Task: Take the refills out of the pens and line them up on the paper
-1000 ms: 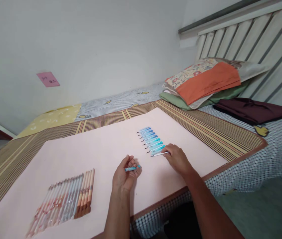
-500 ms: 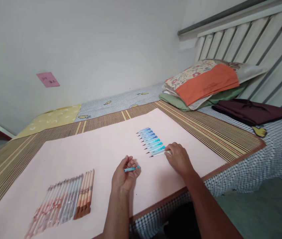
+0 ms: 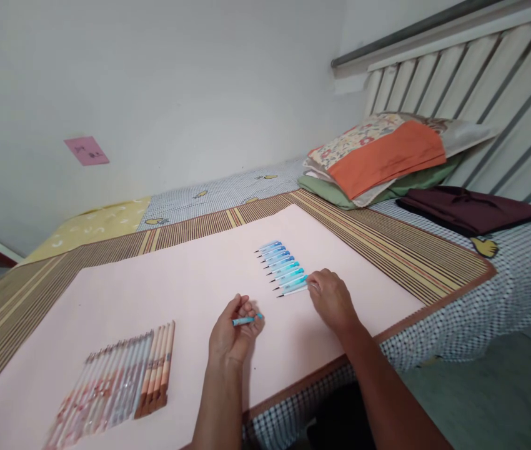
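Left hand (image 3: 235, 331), palm up, fingers curled round light-blue pen (image 3: 245, 321). Right hand (image 3: 333, 301) pinches rear end of slim white dark-tipped pen (image 3: 292, 291), nearest in row of blue-and-white pens (image 3: 283, 269) on flat pale-pink sheet (image 3: 209, 281). Sheet's left: translucent pinkish-grey pens (image 3: 106, 387) beside orange-brown pens (image 3: 157, 369).

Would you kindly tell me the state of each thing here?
left hand, palm up, curled on a blue piece
blue piece, held
right hand, pinching the white pen
white pen, held, dark tip showing
blue pens, in a row, dark tips showing
brown pens, side by side
pale pens, side by side
pink sheet, spread flat
maroon cloth, flat
note, on the wall
pillow, atop bedding
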The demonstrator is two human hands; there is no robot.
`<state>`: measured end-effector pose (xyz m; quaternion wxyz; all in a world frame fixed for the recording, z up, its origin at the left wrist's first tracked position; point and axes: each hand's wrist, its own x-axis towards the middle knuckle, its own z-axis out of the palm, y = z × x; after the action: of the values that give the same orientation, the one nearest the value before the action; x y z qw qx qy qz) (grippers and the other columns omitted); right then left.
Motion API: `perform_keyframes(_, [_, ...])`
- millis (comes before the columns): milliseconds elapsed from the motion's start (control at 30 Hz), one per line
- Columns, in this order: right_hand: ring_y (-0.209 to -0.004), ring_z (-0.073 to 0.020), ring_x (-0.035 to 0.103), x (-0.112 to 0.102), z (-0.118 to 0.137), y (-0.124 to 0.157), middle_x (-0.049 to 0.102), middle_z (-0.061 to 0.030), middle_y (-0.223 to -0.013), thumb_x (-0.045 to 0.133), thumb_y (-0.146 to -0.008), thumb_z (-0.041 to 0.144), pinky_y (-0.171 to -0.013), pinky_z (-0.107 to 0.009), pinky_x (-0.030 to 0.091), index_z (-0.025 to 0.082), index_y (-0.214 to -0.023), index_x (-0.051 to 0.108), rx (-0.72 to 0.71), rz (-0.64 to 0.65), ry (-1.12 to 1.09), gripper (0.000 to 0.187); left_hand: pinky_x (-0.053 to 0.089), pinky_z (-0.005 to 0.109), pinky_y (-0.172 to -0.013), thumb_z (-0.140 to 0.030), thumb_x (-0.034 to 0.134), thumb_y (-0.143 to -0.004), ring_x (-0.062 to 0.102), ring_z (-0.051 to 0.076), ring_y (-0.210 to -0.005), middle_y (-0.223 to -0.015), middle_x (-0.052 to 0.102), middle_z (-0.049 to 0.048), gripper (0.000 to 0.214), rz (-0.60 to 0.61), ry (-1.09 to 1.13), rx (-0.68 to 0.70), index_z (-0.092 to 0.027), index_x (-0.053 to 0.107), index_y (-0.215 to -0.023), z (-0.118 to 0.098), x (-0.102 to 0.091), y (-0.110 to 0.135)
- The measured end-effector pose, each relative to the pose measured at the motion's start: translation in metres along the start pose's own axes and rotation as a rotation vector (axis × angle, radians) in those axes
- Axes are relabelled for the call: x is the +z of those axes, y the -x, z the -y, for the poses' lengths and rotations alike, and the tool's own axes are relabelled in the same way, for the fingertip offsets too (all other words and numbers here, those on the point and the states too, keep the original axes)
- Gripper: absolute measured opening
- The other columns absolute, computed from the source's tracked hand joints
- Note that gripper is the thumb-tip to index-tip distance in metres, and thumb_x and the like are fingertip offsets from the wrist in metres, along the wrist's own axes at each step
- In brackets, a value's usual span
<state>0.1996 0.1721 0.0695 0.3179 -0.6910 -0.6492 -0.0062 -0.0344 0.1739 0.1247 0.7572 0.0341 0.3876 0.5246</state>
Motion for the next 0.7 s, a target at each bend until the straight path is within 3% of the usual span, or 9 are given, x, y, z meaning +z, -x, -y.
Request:
perform_keyframes(167, [-0.091, -0.0217, 0.058, 0.004, 0.013, 0.001, 0.068, -0.0062, -0.098, 0.049, -0.090, 0.005, -0.079, -0.033, 0.035, 0.023, -0.092, 0.073, -0.071, 0.070, -0.022, 0.030, 0.054, 0.024, -0.049, -0.014, 0.056, -0.096, 0.054, 0.011, -0.053, -0.062, 0.058, 0.0025, 0.023, -0.008, -0.007, -0.004, -0.011, 0.065, -0.075, 0.000, -0.001, 0.000])
perform_keyframes(700, [-0.091, -0.0214, 0.059, 0.003, 0.015, 0.000, 0.071, -0.0062, -0.098, 0.057, -0.091, 0.010, -0.082, -0.034, 0.033, 0.022, -0.090, 0.073, -0.078, 0.072, 0.032, 0.020, 0.052, 0.025, -0.049, -0.014, 0.056, -0.095, 0.053, 0.011, -0.051, -0.062, 0.057, 0.0025, 0.024, -0.012, -0.011, -0.008, -0.011, 0.065, -0.073, 0.000, 0.000, 0.001])
